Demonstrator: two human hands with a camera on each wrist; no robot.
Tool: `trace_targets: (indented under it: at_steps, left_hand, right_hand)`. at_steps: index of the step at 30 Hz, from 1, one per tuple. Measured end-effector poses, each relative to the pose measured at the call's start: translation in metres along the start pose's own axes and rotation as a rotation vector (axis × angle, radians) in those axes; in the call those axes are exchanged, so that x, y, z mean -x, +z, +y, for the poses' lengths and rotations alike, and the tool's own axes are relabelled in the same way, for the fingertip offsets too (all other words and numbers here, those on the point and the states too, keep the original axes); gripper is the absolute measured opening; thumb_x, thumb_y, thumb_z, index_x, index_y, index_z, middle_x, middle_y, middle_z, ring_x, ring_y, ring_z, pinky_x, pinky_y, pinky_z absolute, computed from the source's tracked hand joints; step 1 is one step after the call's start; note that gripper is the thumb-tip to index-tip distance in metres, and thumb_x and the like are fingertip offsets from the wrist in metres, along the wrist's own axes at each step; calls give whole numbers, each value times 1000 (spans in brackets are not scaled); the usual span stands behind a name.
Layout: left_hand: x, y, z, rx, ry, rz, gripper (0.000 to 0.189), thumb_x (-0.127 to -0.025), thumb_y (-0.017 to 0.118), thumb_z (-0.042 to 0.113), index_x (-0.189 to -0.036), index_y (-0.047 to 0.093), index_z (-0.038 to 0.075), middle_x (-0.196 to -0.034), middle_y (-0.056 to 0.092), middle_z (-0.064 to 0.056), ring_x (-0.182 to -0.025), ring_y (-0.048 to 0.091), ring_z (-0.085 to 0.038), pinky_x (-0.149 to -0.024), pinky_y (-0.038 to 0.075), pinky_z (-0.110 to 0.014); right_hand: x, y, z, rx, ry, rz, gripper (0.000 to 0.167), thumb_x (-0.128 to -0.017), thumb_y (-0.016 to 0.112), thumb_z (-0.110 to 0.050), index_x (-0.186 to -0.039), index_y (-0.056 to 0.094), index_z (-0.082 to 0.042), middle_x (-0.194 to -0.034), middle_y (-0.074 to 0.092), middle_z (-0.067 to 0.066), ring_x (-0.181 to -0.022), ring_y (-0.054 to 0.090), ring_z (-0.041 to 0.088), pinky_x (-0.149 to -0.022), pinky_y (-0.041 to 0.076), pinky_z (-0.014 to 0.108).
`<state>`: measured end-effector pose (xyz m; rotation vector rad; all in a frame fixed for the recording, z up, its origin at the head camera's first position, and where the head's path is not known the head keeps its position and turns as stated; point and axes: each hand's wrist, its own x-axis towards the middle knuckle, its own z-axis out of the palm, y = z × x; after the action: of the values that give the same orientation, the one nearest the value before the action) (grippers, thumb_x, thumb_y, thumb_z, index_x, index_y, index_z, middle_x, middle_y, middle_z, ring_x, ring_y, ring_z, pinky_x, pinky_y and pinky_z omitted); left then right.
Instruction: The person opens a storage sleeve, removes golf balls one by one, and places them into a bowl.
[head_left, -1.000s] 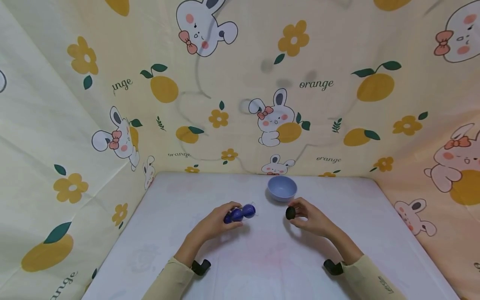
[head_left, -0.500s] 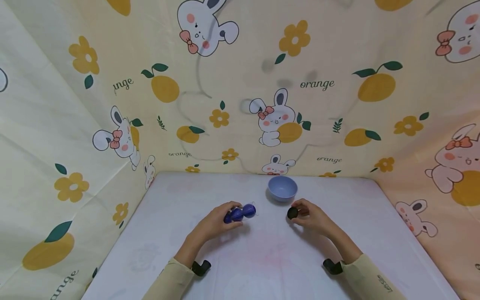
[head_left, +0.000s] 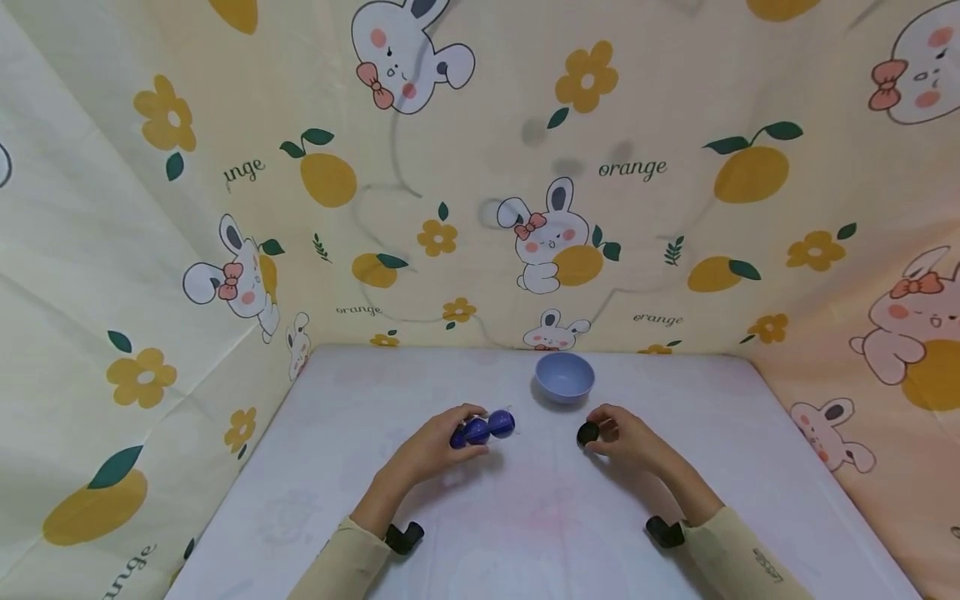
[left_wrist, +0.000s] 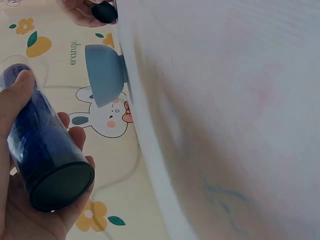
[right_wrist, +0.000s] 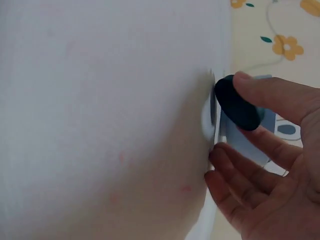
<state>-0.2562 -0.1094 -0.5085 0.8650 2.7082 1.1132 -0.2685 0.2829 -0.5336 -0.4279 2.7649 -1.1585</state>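
Note:
My left hand grips a clear plastic tube with several dark blue balls inside. In the left wrist view the thumb lies along the tube's side, and its black end cap faces the camera; the uncapped-looking clear end points away, to the right in the head view. My right hand pinches a round black lid between thumb and index finger, the other fingers loosely bent. The lid is held above the table, a short way to the right of the tube and apart from it.
A light blue bowl stands at the back of the white-covered table, just beyond both hands. Patterned cloth with rabbits and oranges hangs behind and at both sides. Black wrist devices sit at each cuff.
My right hand has come slightly nearer to me with the black lid, away from the bowl, and the lid has turned a little. The tube has shifted slightly right.

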Motion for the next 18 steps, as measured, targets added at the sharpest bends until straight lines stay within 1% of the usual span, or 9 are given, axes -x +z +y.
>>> trace_targets:
  at_steps: [4, 7, 12, 18]
  left_hand:
    - [1, 1, 0, 16, -9, -4, 57, -99, 80, 38, -147, 58, 17, -146, 65, -10, -131, 64, -28, -110, 52, -51]
    - [1, 2, 0, 16, -19, -7, 55, -99, 81, 37, -145, 58, 19, -141, 67, -10, -125, 65, -27, -107, 54, -51]
    - [-2, -1, 1, 12, -24, -1, 54, -98, 82, 39, -141, 58, 18, -136, 68, -10, -119, 66, -24, -103, 56, -50]
    - [-4, -1, 3, -2, -18, -1, 53, -97, 82, 40, -141, 60, 18, -137, 69, -9, -119, 66, -23, -103, 56, -49]
  right_hand:
    - [2, -1, 2, 50, 9, 9, 43, -86, 91, -13, -120, 69, 0, -115, 65, 14, -104, 61, 31, -90, 53, 47]
    - [4, -2, 4, 94, 14, 23, 43, -86, 92, -16, -120, 70, -3, -116, 64, 15, -105, 58, 32, -90, 50, 48]
    - [5, -4, 5, 120, 10, 51, 43, -86, 91, -18, -121, 69, -5, -119, 63, 17, -108, 56, 35, -92, 48, 53]
    - [6, -6, 3, 139, 21, 42, 46, -86, 92, -20, -123, 69, -5, -119, 63, 16, -108, 55, 35, -91, 48, 53]
